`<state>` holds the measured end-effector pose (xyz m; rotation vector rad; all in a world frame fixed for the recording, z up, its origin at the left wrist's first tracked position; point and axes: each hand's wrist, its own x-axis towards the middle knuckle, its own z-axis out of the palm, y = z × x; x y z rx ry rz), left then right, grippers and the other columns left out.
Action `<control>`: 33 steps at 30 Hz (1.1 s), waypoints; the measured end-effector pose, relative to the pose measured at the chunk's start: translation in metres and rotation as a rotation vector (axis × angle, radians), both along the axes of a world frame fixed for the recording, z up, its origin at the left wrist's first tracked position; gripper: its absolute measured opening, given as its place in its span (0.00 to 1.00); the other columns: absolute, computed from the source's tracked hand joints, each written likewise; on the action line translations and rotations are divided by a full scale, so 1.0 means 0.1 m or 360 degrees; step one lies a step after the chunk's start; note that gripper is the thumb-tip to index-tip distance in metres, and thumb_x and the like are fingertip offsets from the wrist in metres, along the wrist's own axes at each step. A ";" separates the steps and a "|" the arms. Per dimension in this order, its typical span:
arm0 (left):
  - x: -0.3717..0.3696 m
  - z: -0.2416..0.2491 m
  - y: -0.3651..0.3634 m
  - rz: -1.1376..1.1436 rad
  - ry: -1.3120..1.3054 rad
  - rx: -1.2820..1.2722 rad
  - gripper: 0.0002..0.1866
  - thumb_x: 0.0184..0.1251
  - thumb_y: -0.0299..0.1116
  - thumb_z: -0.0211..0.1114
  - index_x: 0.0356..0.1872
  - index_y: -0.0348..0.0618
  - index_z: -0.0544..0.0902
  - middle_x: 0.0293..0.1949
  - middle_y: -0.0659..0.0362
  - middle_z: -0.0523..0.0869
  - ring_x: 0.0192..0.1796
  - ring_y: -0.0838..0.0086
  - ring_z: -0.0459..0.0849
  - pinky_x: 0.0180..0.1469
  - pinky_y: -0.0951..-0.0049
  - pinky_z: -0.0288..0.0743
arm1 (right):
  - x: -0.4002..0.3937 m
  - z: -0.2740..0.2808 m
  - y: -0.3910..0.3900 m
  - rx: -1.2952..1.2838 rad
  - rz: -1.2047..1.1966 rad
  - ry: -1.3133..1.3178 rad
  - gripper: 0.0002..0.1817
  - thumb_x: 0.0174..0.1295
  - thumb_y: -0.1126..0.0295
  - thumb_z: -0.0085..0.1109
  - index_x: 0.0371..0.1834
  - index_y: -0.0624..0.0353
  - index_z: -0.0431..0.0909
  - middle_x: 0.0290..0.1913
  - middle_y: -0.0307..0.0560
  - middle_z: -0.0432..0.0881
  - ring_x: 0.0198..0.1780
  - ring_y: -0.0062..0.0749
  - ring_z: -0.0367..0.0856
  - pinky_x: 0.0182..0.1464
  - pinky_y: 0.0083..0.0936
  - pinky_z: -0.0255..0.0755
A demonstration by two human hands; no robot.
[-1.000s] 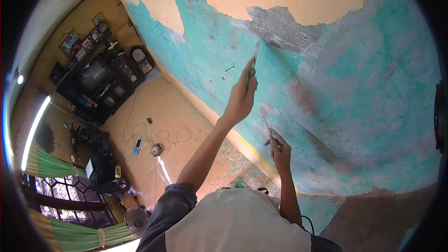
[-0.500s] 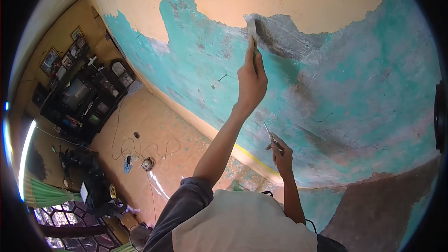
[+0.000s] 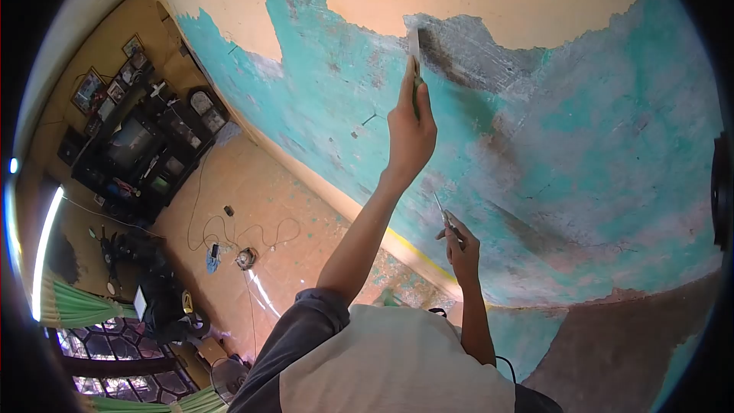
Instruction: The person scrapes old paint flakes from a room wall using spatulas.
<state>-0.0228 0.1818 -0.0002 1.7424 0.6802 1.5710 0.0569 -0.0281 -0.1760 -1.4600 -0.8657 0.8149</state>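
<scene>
My left hand (image 3: 411,130) is wrapped round the handle of a scraper (image 3: 414,44), its flat blade at the wall near the ragged edge of the cream paint (image 3: 474,0). Beside the blade lies a bare grey patch (image 3: 489,57). Lower and to the right, my right hand (image 3: 462,248) grips a thin pointed tool (image 3: 440,205), whose tip points up toward the turquoise wall (image 3: 558,176). Whether that tip touches the wall I cannot tell.
Paint flakes (image 3: 401,279) lie on the floor (image 3: 252,168) along the wall's base. Cables and a round device (image 3: 246,258) are further left. Beyond stand a dark cabinet (image 3: 141,145) with a television, a motorcycle (image 3: 145,283) and a fan (image 3: 228,376).
The view has shifted slightly, so the room at the left appears further right. Both hands keep their grips and have barely moved in the view.
</scene>
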 end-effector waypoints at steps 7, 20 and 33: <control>0.01 0.10 0.07 0.0059 0.0029 0.0016 0.27 0.90 0.33 0.49 0.82 0.36 0.65 0.35 0.52 0.85 0.30 0.82 0.70 0.34 0.74 0.70 | 0.03 -0.03 0.02 0.0035 0.0045 0.0060 0.22 0.78 0.72 0.58 0.74 0.55 0.80 0.37 0.37 0.87 0.25 0.09 0.62 0.27 0.15 0.60; -0.06 0.02 0.26 0.0040 -0.0069 0.0146 0.26 0.91 0.37 0.49 0.83 0.41 0.66 0.26 0.65 0.70 0.29 0.84 0.65 0.32 0.78 0.65 | 0.06 -0.07 -0.01 0.0063 0.0067 0.0045 0.22 0.78 0.72 0.58 0.74 0.55 0.80 0.37 0.37 0.88 0.24 0.09 0.62 0.26 0.15 0.59; -0.02 -0.19 0.06 0.0030 -0.0025 0.0080 0.26 0.90 0.37 0.52 0.82 0.43 0.69 0.28 0.64 0.71 0.28 0.82 0.67 0.31 0.76 0.68 | 0.10 -0.09 -0.04 0.0057 0.0070 0.0025 0.22 0.78 0.71 0.58 0.73 0.55 0.80 0.38 0.36 0.89 0.25 0.09 0.60 0.28 0.15 0.60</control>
